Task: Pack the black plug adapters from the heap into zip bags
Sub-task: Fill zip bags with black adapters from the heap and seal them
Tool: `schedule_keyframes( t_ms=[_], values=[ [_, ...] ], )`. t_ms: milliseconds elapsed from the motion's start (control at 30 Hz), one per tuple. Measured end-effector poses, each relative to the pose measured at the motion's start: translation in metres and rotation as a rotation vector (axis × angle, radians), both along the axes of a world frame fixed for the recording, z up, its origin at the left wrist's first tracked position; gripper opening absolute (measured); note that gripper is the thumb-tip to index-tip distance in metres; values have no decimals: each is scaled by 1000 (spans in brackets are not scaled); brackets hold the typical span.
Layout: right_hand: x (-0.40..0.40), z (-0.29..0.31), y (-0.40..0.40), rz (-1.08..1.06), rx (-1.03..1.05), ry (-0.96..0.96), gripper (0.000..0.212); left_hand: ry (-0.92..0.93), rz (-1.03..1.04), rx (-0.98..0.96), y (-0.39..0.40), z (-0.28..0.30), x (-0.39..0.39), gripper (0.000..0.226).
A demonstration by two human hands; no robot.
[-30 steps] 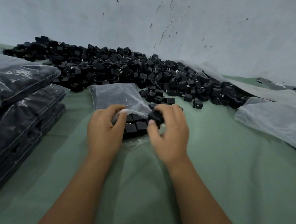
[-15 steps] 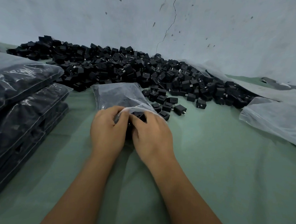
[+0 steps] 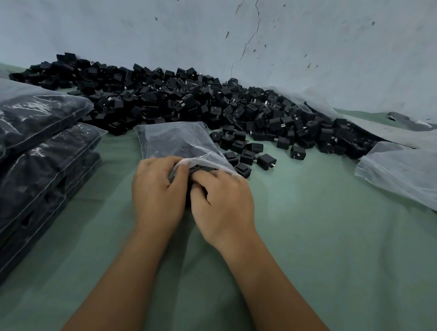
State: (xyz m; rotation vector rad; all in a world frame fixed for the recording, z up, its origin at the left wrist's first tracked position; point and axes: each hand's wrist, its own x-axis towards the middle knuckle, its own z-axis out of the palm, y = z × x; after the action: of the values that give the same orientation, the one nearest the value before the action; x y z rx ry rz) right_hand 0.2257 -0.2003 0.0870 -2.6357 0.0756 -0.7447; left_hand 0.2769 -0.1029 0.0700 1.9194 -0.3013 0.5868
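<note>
the right hand (image 3: 221, 203), which was carrying an adapter a second ago, is now pushing it into the zip bag (image 3: 178, 143) mouth, fingers curled on it; the left hand (image 3: 158, 190) is pinching the bag open at 12 o'clock; the heap (image 3: 190, 105) is lying beyond; four filled bags (image 3: 36, 135) are stacked at 9 o'clock, adapters uncountable

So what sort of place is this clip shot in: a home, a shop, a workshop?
Most likely a small packing workshop. A big heap of black plug adapters lies on a green cloth against a bare cracked wall, filled bags are stacked at the left, and both hands work at a zip bag.
</note>
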Motion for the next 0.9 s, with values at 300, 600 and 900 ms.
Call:
schedule_keyframes(
  t_ms=[300, 600, 900],
  values=[
    [11, -5, -1, 64, -46, 125, 34, -78, 0, 1, -1, 3, -4, 25],
    [9, -3, 8, -38, -306, 205, 38, -143, 4, 7, -2, 4, -5, 22],
    [20, 6, 10, -60, -262, 275, 38, -211, 4, 57, -2, 3, -5, 17]
  ],
)
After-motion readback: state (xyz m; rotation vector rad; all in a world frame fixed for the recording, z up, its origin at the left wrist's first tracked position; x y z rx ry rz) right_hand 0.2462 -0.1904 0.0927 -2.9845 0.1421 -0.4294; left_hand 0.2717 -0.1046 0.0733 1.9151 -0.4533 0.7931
